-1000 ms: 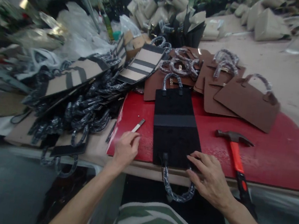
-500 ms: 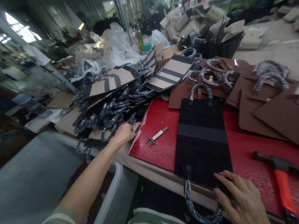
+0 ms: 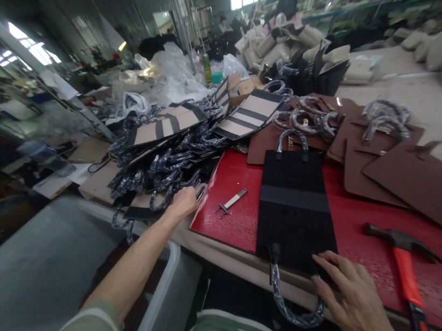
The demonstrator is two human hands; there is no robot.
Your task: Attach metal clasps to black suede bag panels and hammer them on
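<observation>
A black bag panel (image 3: 296, 213) lies flat on a red board (image 3: 232, 232). One plastic-wrapped handle points away from me; the other handle (image 3: 292, 319) hangs over the table's front edge. My right hand (image 3: 345, 290) pinches the panel's near right corner beside that handle. Left of the board, my left hand (image 3: 184, 202) is closed by the pile of black wrapped handles (image 3: 172, 164). A small dark, partly shiny piece shows at its fingertips, too small to name. A metal pronged tool (image 3: 230, 203) lies on the board between my hands.
A claw hammer (image 3: 405, 266) with a red and black grip lies on the right. Brown bag panels (image 3: 374, 175) with wrapped handles lie behind it. Beige striped panels (image 3: 248, 115) top the black pile. Below my left arm stands a grey bin (image 3: 173, 284).
My view has shifted slightly, so the hammer and brown panels appear further left. My left hand has moved little beside the pile; my right hand keeps its hold on the panel's corner.
</observation>
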